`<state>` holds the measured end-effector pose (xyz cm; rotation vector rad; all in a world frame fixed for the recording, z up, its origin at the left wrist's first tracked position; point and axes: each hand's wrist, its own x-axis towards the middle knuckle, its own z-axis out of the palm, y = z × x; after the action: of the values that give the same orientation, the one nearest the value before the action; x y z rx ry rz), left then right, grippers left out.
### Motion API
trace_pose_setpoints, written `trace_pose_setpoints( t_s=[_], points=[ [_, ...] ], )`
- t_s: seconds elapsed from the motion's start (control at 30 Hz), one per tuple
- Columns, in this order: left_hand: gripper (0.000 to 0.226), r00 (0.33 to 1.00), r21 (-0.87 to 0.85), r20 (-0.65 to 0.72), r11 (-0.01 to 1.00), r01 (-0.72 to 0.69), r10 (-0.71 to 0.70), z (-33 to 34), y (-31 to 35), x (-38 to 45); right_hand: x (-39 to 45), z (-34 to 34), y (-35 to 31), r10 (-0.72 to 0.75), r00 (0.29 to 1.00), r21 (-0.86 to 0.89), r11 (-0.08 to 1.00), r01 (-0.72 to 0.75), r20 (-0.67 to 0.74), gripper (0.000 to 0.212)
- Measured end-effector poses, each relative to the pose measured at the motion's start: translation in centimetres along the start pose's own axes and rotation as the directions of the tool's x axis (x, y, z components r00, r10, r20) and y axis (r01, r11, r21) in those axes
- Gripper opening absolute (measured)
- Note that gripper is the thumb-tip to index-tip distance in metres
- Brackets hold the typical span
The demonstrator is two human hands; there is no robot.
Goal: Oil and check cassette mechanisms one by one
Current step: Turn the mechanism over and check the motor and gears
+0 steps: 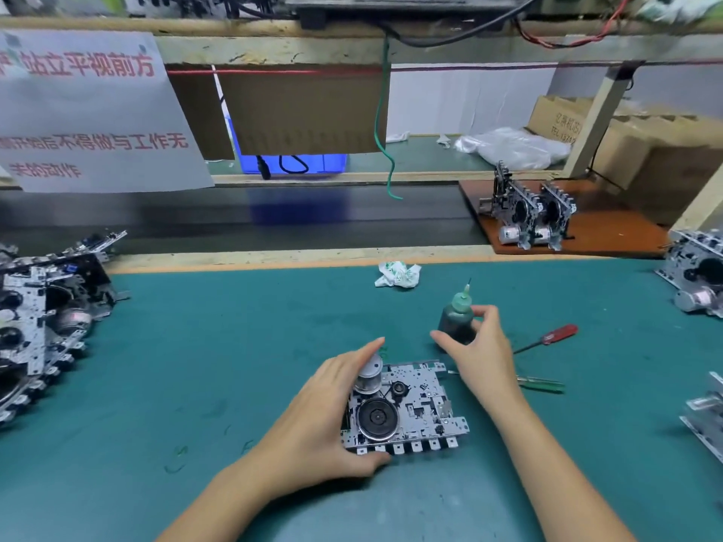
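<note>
Cassette mechanism (pixel 403 410) flat on green mat (pixel 234 326) before you, left hand (pixel 324 420) grasping its near-left edge | right hand (pixel 479 346) curls around oil bottle (pixel 457 320), upright beside it | risk: needle tip overdoses or bottle tips | count: 1 bottle, 2 screwdrivers (pixel 547 338), 2 mechanisms on board (pixel 528 213), left pile (pixel 43 318) uncountable.

left hand (pixel 328 420): bare, no glove, ring or watch | right hand (pixel 479 354): bare | forearms: unsleeved
</note>
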<state>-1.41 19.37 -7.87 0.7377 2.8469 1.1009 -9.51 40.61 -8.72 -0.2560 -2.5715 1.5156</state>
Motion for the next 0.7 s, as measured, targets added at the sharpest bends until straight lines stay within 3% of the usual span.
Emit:
trace_pose_setpoints(
  t_s=[0.33,0.43,0.5,0.53,0.6,0.63,0.7],
  points=[
    [0.116,0.996,-0.094,0.082,0.995,0.041,-0.034,-0.8,-0.7,-0.1,-0.2,0.1,0.2,-0.091,0.996,-0.074,0.993,0.090,-0.002,0.043],
    [0.118,0.987,-0.113,0.128,0.987,0.111,-0.096,-1.3,-0.1,0.2,-0.2,0.3,0.3,-0.108,0.994,-0.074,0.991,0.109,0.015,0.039],
    [0.102,0.979,-0.080,0.046,0.976,0.204,-0.201,-1.0,0.8,0.9,-0.2,0.4,0.3,-0.155,0.988,-0.066,0.986,0.156,0.019,0.035],
    [0.091,0.969,-0.014,-0.068,0.971,0.237,-0.238,-0.4,1.2,1.3,-0.3,0.3,0.2,-0.190,0.982,-0.033,0.981,0.191,0.018,0.036],
    [0.069,0.918,0.141,-0.287,0.935,0.325,-0.275,0.7,2.1,2.1,-0.3,0.1,-0.2,-0.245,0.969,0.138,0.960,0.244,-0.014,0.035],
    [0.054,0.897,0.170,-0.331,0.916,0.362,-0.293,1.3,2.5,2.5,-0.3,-0.1,-0.6,-0.242,0.970,0.259,0.935,0.243,-0.036,0.031],
    [0.031,0.873,0.068,-0.353,0.922,0.382,-0.336,1.8,2.7,3.5,-0.1,-1.0,-1.1,-0.174,0.981,0.482,0.855,0.192,-0.082,0.021]
  ],
)
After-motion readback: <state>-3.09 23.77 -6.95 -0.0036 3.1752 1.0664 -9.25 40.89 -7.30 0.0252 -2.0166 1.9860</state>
